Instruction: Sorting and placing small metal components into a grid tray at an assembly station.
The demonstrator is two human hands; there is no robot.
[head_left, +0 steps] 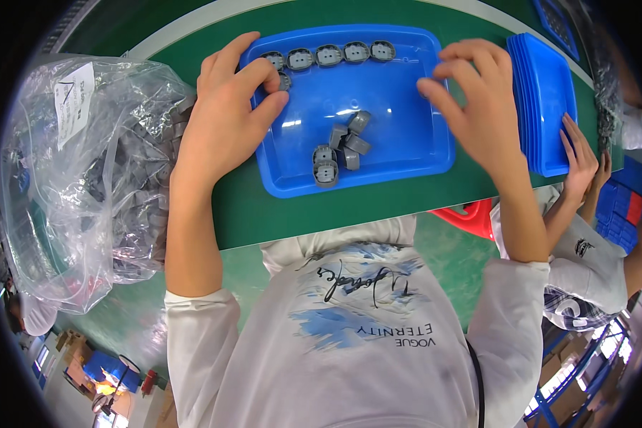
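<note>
A shallow blue tray (364, 100) lies in front of me. Along its far edge runs a row of several grey plastic housings (328, 55), open faces up. At the tray's far left corner my left hand (228, 107) has thumb and forefinger at a grey plastic housing (284, 81) just below that row, partly hidden by the fingers. My right hand (478, 100) hovers by the tray's right rim, fingers bent and apart, holding nothing. A loose cluster of grey housings (351, 139) lies in the tray's near middle, some tipped on their sides, with two face-up ones (325, 171) beside it.
A clear plastic bag (85, 178) full of grey parts stands at the left. Stacked blue trays (542, 100) sit at the right, with another person's hand (581, 157) against them. A red plastic object (471, 217) shows below the green table's edge (299, 228).
</note>
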